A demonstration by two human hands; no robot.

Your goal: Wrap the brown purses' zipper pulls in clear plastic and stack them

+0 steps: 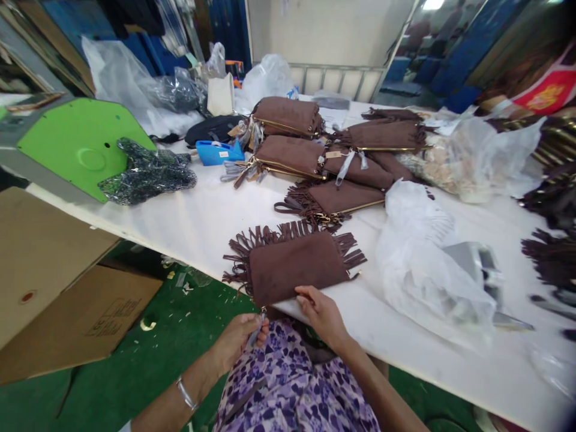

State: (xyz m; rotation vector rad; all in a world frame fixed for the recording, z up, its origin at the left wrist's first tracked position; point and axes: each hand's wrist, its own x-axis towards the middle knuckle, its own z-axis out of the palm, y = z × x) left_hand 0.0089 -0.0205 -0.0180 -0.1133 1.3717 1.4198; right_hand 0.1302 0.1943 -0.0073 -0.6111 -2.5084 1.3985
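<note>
Pinching a small gray strip (254, 337), the left hand (238, 341) is by the brown fringed bag (294, 267) at the near edge of the white table (157, 219). The right hand (323, 315), loosely open, touches the bag. More brown bags (292, 155) lie behind; a cloudy plastic bag (427, 276) sits to the right.

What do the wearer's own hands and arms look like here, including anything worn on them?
Both the left hand and right hand are ungloved. A silver-coloured bracelet circles the left wrist; none shows on the right. No sleeve covers either visible wrist.
</note>
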